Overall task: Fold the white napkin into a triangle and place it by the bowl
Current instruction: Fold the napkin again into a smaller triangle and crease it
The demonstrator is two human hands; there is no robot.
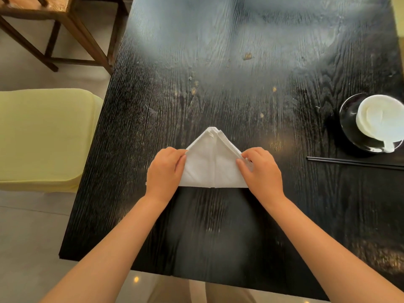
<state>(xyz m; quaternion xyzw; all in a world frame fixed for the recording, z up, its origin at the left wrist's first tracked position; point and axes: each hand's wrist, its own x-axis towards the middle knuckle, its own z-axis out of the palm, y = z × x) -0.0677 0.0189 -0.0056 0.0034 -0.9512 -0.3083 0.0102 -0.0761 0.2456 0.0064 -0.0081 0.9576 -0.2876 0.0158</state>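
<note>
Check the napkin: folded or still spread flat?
Folded: the white napkin forms a layered triangle, apex away, both hands on its lower corners.

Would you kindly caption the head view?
Both hands, left hand and right hand, press a triangular white napkin flat, away from the bowl.

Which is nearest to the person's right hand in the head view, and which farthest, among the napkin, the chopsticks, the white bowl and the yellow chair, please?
From the right hand:
1. Napkin, touching it, on its left.
2. Chopsticks, to its right.
3. White bowl, farther right on its dark saucer.
4. Yellow chair, beyond the table's left edge.
</note>
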